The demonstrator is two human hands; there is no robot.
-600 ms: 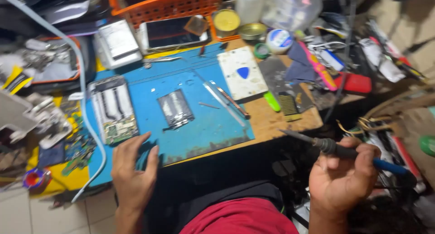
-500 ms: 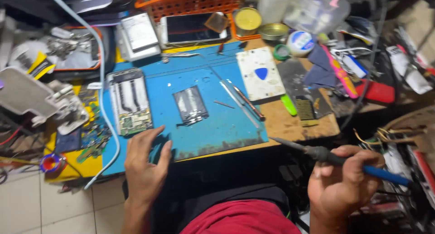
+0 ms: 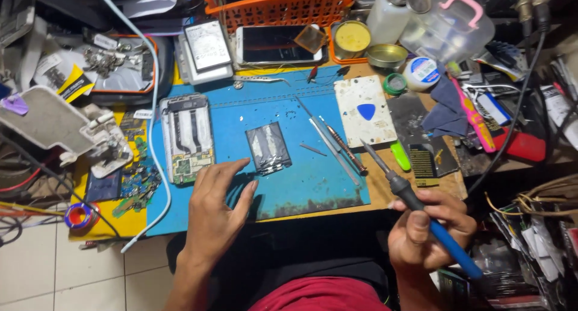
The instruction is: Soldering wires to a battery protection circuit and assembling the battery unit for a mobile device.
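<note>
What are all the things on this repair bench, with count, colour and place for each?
blue mat: one, blue, bench centre
opened phone: one, silver, mat's left side
battery: one, dark silver, mat centre
white tile: one, white, right of mat, with a blue pick
orange basket: one, orange, back edge
soldering iron: one, blue handle, in right hand
left hand: open, resting on mat's front edge
right hand: closed around soldering iron
</note>
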